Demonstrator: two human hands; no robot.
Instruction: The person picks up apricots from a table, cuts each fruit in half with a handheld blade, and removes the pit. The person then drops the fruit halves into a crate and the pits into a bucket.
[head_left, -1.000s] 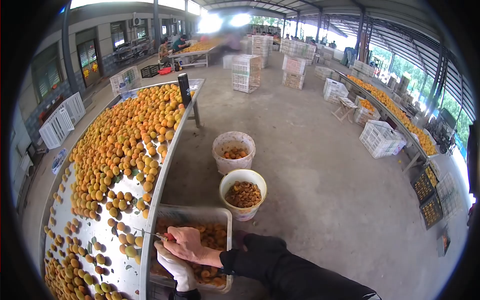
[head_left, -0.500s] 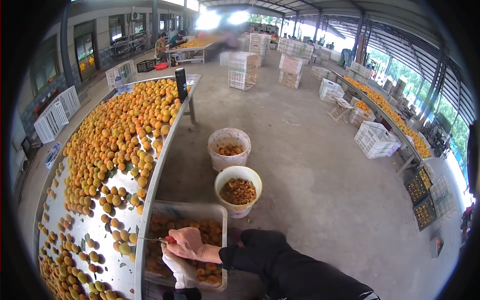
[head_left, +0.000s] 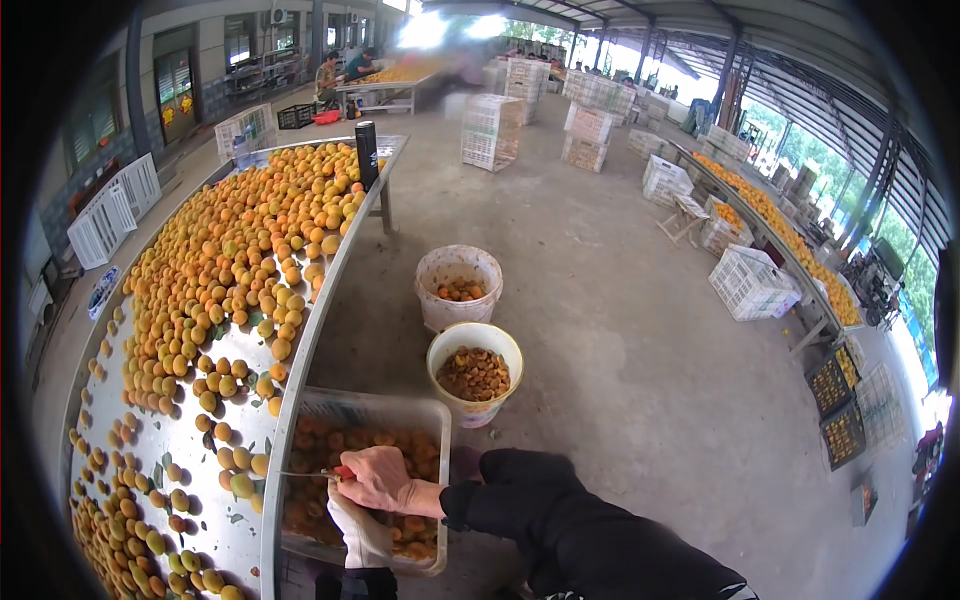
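My right hand (head_left: 378, 480), bare and closed, grips a knife by its red handle (head_left: 345, 472). The thin blade points left, toward the metal table's edge. Just below it is my left hand (head_left: 360, 532) in a white glove, its fingers curled and mostly covered by the right hand. Whatever the left hand holds is hidden. Both hands are over a pale plastic crate (head_left: 436, 425) with cut orange fruit halves (head_left: 330, 437) inside. Beside them, round yellow-orange fruit, apricots by their look (head_left: 215, 260), lie spread on the metal table (head_left: 205, 455).
A white bucket (head_left: 506, 372) with brown pits or scraps stands beyond the crate, and a second bucket (head_left: 432, 262) behind it. A black bottle (head_left: 367, 150) stands at the table's far corner. White crates (head_left: 490, 135) and another fruit-laden table (head_left: 770, 215) are farther off. People sit at the back.
The camera view has shifted slightly. My hands stay together over the crate with the knife in nearly the same position.
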